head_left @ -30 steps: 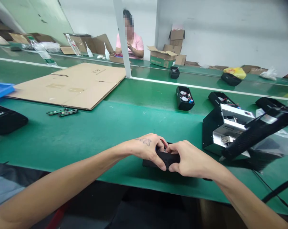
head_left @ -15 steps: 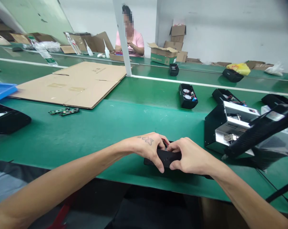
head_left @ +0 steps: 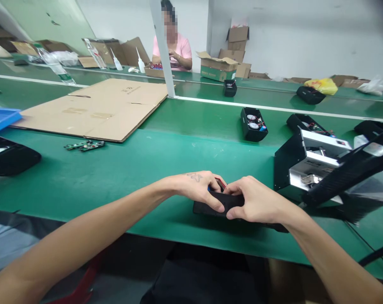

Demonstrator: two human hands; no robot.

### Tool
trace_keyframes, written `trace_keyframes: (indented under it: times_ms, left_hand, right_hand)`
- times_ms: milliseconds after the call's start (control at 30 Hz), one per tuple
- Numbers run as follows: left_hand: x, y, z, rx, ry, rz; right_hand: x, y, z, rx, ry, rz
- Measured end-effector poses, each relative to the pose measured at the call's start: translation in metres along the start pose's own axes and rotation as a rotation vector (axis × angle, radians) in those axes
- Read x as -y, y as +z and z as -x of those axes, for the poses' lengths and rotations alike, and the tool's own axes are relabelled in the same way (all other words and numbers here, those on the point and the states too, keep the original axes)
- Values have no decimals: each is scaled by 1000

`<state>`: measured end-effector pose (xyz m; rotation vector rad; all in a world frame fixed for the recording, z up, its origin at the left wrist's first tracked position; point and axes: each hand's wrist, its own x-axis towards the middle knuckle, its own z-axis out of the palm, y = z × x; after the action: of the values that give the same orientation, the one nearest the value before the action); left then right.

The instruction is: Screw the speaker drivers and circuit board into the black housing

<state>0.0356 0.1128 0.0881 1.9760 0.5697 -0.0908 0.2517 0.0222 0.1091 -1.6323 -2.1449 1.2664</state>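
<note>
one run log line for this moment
left hand: grips black casing | right hand: grips same casing | casing: on green table, near edge

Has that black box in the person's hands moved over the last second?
No. The black box stays just left of the metal machine, same gap, gripped by the left hand and right hand; only the camera shifted.

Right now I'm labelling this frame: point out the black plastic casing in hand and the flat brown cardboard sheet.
black plastic casing (head_left: 201,208): head view, its bare left end.
flat brown cardboard sheet (head_left: 96,110): head view, middle of top face.
</note>
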Motion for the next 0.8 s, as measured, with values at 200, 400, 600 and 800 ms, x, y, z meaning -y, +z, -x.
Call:
trace_keyframes:
  times_ms: [200, 400, 600, 800]
  left_hand:
    - [1, -16, -5, 85, -10, 91]
    - [8, -23, -10, 134, -26, 248]
    - [18, -22, -16, 85, -52, 378]
    - [20, -21, -17, 68, -66, 439]
  right_hand:
    - [-5, -11, -10, 49, 26, -20]
    - [-9, -20, -19, 114, 37, -80]
    - [-14, -31, -28, 138, 27, -77]
    - [-16, -31, -31, 175, 54, -96]
